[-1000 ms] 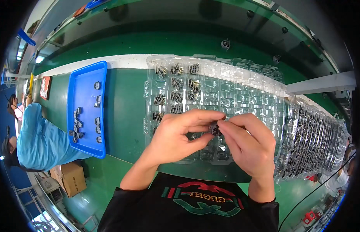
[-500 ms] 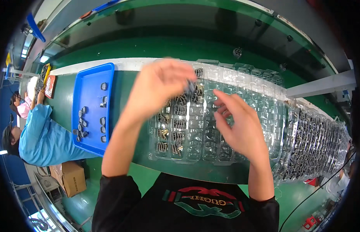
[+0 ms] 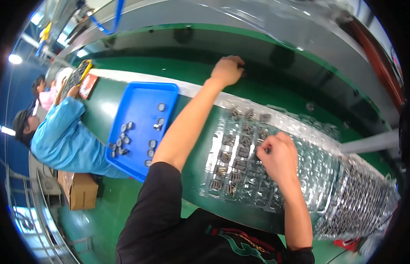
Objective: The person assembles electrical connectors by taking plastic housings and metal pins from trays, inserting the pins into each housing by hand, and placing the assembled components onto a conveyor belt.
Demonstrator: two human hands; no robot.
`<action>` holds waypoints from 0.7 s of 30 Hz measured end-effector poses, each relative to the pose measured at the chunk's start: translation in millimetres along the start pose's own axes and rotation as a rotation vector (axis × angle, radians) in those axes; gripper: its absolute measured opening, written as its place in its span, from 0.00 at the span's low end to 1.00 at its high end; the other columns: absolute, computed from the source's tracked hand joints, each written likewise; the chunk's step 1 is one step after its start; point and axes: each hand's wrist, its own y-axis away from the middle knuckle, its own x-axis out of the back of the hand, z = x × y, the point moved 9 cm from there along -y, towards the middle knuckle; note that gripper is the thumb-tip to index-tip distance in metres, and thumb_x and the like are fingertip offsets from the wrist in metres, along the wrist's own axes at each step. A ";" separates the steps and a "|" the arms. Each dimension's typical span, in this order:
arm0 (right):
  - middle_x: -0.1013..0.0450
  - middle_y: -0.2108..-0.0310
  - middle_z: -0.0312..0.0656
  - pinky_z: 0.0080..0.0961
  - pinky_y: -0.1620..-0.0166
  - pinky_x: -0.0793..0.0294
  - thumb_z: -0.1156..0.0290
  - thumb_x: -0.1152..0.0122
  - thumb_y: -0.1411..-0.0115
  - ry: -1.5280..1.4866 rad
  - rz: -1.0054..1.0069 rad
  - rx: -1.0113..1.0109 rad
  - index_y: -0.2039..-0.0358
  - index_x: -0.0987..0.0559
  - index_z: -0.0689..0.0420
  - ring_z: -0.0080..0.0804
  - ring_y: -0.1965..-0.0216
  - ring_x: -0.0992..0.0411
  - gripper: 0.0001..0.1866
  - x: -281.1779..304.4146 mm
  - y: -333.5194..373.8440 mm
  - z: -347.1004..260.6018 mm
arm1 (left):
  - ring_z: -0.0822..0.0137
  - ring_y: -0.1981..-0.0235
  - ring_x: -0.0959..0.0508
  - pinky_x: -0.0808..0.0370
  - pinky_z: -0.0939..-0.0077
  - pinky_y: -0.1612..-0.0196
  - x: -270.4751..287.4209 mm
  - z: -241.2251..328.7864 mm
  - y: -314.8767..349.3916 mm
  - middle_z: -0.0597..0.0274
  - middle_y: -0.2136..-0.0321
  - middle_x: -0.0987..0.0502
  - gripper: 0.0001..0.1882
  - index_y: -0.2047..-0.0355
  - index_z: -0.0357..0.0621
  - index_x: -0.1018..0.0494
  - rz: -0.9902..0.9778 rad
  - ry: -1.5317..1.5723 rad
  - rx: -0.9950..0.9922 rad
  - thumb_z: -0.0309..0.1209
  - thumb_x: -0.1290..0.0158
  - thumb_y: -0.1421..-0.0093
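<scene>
A long green workbench (image 3: pixel 139 75) fills the view, and everything else is placed here relative to the clear plastic compartment tray (image 3: pixel 240 154) lying on it. To the tray's right, a stack of further clear trays (image 3: pixel 359 207) is seen, loaded with small dark metal parts. To its left, just beside it, a blue tray (image 3: pixel 145 101) is set on the bench, with loose small metal pieces (image 3: pixel 125 141) scattered in its nearer half. Farther left of the clear tray, a co-worker in a light blue sleeve (image 3: pixel 64 136) is seated at the same bench, with a cardboard box (image 3: pixel 79 191) on the floor below. The right hand (image 3: pixel 280 158) is rested on the clear tray, fingers curled down into a compartment (whether a part is pinched cannot be told). The left hand (image 3: pixel 227 70) is stretched well beyond the tray's far edge, closed in a loose fist on the dark strip of the bench; what it grips, if anything, cannot be told.
</scene>
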 end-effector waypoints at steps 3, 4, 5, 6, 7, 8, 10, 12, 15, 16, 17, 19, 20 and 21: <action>0.26 0.68 0.42 0.35 0.63 0.24 0.76 0.31 0.55 -0.079 0.191 0.108 0.76 0.24 0.58 0.42 0.67 0.27 0.08 28.1 9.2 -10.8 | 0.50 0.58 0.20 0.24 0.59 0.53 53.1 -14.6 5.7 0.53 0.62 0.19 0.14 0.59 0.45 0.20 0.030 -0.046 0.141 0.36 0.42 0.44; 0.27 0.67 0.42 0.32 0.67 0.24 0.79 0.32 0.54 -0.192 0.129 0.017 0.75 0.25 0.59 0.39 0.69 0.26 0.09 26.7 12.0 -4.8 | 0.50 0.57 0.20 0.23 0.59 0.53 81.2 -27.6 11.8 0.53 0.61 0.18 0.15 0.58 0.45 0.20 0.030 -0.071 0.209 0.38 0.43 0.44; 0.27 0.66 0.42 0.29 0.70 0.25 0.81 0.32 0.54 -0.302 0.058 -0.078 0.74 0.26 0.60 0.36 0.71 0.26 0.10 20.4 15.6 1.2 | 0.50 0.58 0.19 0.23 0.58 0.53 110.1 -39.2 22.5 0.53 0.61 0.18 0.16 0.59 0.46 0.20 -0.017 -0.172 0.288 0.39 0.45 0.44; 0.27 0.66 0.42 0.29 0.70 0.25 0.81 0.32 0.54 -0.307 0.043 -0.069 0.74 0.26 0.60 0.36 0.71 0.26 0.10 20.0 18.8 0.5 | 0.49 0.60 0.19 0.23 0.57 0.54 129.5 -50.7 34.9 0.54 0.64 0.17 0.15 0.61 0.47 0.19 -0.131 -0.264 0.399 0.40 0.46 0.44; 0.27 0.65 0.42 0.26 0.71 0.25 0.83 0.32 0.53 -0.399 0.087 -0.022 0.73 0.26 0.61 0.33 0.72 0.25 0.11 25.1 20.9 -3.7 | 0.48 0.61 0.19 0.22 0.57 0.55 154.8 -60.9 52.1 0.53 0.66 0.17 0.14 0.64 0.46 0.18 -0.135 -0.367 0.431 0.40 0.47 0.44; 0.27 0.64 0.42 0.23 0.73 0.26 0.84 0.31 0.52 -0.488 0.134 0.017 0.72 0.26 0.63 0.29 0.73 0.25 0.11 31.6 23.7 -4.8 | 0.45 0.63 0.19 0.22 0.53 0.57 180.8 -54.4 70.8 0.47 0.70 0.19 0.12 0.69 0.45 0.18 -0.097 -0.387 0.420 0.36 0.49 0.45; 0.27 0.64 0.42 0.21 0.71 0.24 0.86 0.32 0.51 -0.512 0.117 -0.004 0.69 0.24 0.65 0.27 0.71 0.24 0.10 31.7 29.6 0.4 | 0.47 0.63 0.18 0.22 0.56 0.57 216.1 -63.3 123.9 0.46 0.69 0.18 0.14 0.67 0.42 0.18 -0.109 -0.436 0.566 0.39 0.45 0.44; 0.27 0.64 0.42 0.20 0.69 0.23 0.85 0.31 0.49 -0.562 0.179 0.016 0.65 0.20 0.65 0.26 0.69 0.24 0.11 35.6 32.2 6.0 | 0.49 0.62 0.17 0.22 0.59 0.55 220.4 -69.3 168.9 0.45 0.66 0.17 0.19 0.59 0.42 0.19 -0.181 -0.292 0.687 0.42 0.40 0.45; 0.29 0.63 0.41 0.18 0.67 0.22 0.86 0.35 0.45 -0.772 0.163 -0.040 0.64 0.20 0.66 0.24 0.67 0.25 0.08 33.8 32.7 10.6 | 0.50 0.62 0.17 0.22 0.62 0.55 207.9 -82.3 205.6 0.45 0.65 0.17 0.20 0.57 0.41 0.19 -0.181 -0.160 0.723 0.40 0.37 0.46; 0.30 0.62 0.41 0.17 0.67 0.22 0.87 0.37 0.44 -0.907 0.176 -0.085 0.64 0.20 0.67 0.24 0.67 0.25 0.07 32.7 34.5 15.8 | 0.51 0.62 0.17 0.22 0.63 0.55 201.4 -83.6 210.2 0.45 0.65 0.17 0.20 0.57 0.40 0.19 -0.165 -0.074 0.704 0.39 0.35 0.47; 0.30 0.62 0.41 0.17 0.67 0.22 0.87 0.37 0.44 -0.909 0.176 -0.084 0.64 0.20 0.67 0.24 0.67 0.25 0.07 32.9 35.8 15.8 | 0.52 0.62 0.16 0.21 0.63 0.56 200.3 -79.6 208.5 0.45 0.65 0.17 0.18 0.59 0.39 0.19 -0.072 -0.064 0.622 0.35 0.36 0.47; 0.31 0.63 0.40 0.17 0.67 0.22 0.89 0.39 0.44 -1.026 0.311 -0.120 0.65 0.21 0.68 0.23 0.66 0.25 0.07 40.4 40.7 22.3 | 0.52 0.63 0.16 0.21 0.64 0.57 195.4 -79.2 206.6 0.45 0.65 0.18 0.17 0.58 0.39 0.20 -0.032 -0.089 0.586 0.34 0.36 0.47; 0.31 0.63 0.40 0.17 0.67 0.22 0.89 0.39 0.44 -1.029 0.315 -0.119 0.65 0.21 0.68 0.23 0.66 0.25 0.07 41.6 41.7 21.3 | 0.53 0.64 0.16 0.21 0.65 0.58 198.4 -75.8 203.6 0.45 0.66 0.18 0.17 0.58 0.39 0.20 0.008 -0.113 0.552 0.32 0.36 0.48; 0.31 0.63 0.40 0.17 0.66 0.22 0.90 0.39 0.45 -1.118 0.297 -0.134 0.65 0.22 0.68 0.23 0.65 0.25 0.08 39.5 42.2 20.8 | 0.53 0.64 0.16 0.21 0.65 0.58 201.9 -74.8 204.5 0.45 0.66 0.18 0.17 0.58 0.39 0.20 0.008 -0.116 0.548 0.32 0.36 0.48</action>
